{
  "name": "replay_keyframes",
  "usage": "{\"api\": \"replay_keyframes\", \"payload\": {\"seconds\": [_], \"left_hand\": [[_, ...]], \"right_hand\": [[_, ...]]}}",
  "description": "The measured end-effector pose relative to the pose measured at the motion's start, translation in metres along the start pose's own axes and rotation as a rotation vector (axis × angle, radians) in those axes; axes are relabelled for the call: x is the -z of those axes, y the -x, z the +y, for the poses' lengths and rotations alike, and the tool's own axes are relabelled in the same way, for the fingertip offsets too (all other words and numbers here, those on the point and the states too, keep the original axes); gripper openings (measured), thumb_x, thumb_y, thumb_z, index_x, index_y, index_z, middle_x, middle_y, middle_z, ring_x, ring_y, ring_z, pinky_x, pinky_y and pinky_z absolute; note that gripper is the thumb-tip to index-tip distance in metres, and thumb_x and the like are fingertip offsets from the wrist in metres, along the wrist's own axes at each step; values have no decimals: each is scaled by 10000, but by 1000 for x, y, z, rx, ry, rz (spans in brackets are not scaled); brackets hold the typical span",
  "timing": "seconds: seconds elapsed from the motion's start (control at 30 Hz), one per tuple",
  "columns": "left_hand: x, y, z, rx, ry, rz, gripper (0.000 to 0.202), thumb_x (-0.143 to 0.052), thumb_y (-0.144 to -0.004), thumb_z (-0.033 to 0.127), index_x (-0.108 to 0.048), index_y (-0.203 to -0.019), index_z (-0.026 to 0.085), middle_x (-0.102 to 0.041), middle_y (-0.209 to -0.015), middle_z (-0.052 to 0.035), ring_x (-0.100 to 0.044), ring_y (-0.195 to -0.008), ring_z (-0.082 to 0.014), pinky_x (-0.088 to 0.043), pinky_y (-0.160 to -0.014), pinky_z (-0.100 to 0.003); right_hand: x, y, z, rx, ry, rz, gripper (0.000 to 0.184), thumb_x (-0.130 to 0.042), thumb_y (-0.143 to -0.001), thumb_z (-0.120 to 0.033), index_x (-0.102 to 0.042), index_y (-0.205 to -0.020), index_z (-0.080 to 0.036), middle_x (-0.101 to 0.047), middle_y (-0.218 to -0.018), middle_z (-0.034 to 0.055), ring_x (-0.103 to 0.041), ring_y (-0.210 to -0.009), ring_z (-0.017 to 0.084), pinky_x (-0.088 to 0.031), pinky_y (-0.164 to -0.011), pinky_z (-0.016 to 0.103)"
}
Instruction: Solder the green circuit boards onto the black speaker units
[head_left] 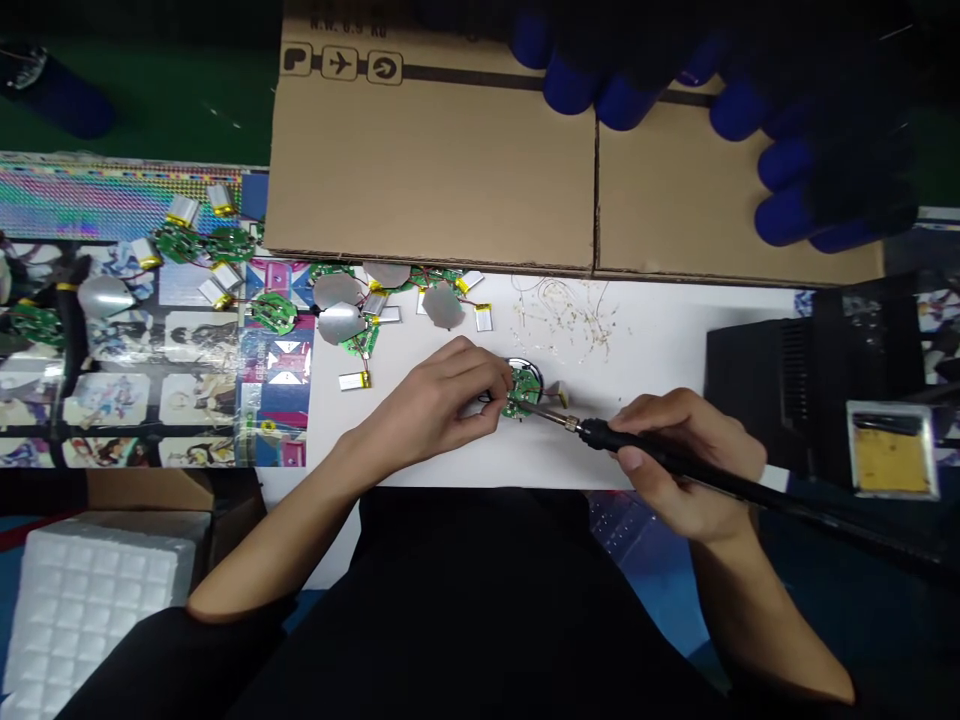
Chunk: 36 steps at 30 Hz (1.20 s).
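Observation:
In my right hand (686,460) is a black soldering iron (637,443), gripped like a pen. Its metal tip points left and reaches the green round circuit board (527,385). My left hand (465,390) is at the board's left edge, thumb and forefinger pinched together; what lies between them is too small to make out. A dark ring shows around the upper edge of the board. Just right of the board a small battery with a yellow end (559,394) stands beside the iron's tip, with thin wires near it.
Beyond my left hand lie several circuit boards (274,312), silver discs (444,305) and wired batteries (484,318). Wire scraps (570,315) litter the white sheet. A cardboard box (435,160) spans the back. At right are a black case (757,385) and a yellow sponge tray (892,455). Pliers (73,320) lie far left.

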<state>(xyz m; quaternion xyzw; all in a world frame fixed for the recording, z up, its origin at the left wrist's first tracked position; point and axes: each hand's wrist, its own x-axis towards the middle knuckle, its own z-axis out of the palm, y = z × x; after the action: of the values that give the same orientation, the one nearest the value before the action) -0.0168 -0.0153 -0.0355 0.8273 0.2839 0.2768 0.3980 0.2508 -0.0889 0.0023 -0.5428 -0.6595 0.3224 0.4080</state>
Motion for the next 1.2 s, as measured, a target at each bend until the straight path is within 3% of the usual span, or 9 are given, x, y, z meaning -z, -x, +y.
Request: {"api": "replay_keyframes", "payload": {"seconds": [0.77,1.2], "left_hand": [[6,1,-3,-11,5,-67,64,-607,-1047,143,-639,-1026,193,-729,-1110,-66,-635,-1043,-200,-502,-957,-351],[9,-1,-2,-35,-21,-95,71,-580,-1067,174,-645,-1046,195,-728,-1107,-78,-638,-1065,-212,-516,-947,-357]], "right_hand": [[3,14,14,-151,-91,-28,71,-762,-906,-271,-742,-959,-229,-751,-727,2,-656,-513,144,-470,-456,275],[1,13,14,-146,-95,-19,89,-777,-910,-300,-754,-940,-219,-769,-729,15,-671,-509,151,-475,-440,274]]}}
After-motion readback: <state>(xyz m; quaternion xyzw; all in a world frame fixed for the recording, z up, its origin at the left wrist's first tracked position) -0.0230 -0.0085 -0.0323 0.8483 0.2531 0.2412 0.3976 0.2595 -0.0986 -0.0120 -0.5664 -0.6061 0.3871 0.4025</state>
